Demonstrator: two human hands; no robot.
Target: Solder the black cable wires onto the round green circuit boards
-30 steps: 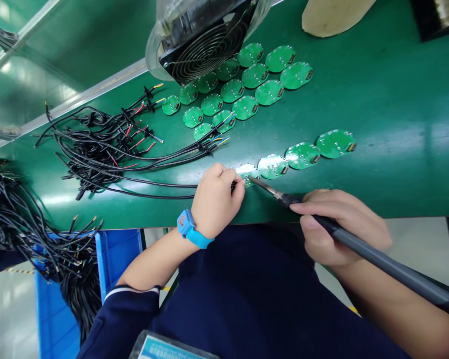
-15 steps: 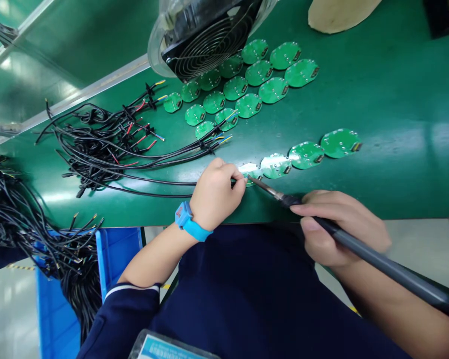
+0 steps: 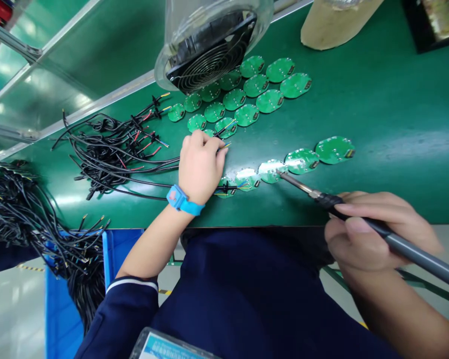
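My right hand grips a soldering iron, whose tip is over or touching a round green circuit board in the near row. My left hand is closed around a black cable with bare coloured wire ends, though the fingertips partly hide the grip. Just right of my left wrist, another black cable lies across the near row's left boards, its wires reaching a board. Farther right in that row are two more boards, one next to the other.
Several green boards lie in rows under a fan in a clear housing. A heap of black cables lies on the left of the green table. More cables hang over a blue bin. A tan container stands behind.
My left hand has left the near-row cable and moved up and left to the cables behind it. My right hand has drawn the soldering iron to the right, off the wired board.
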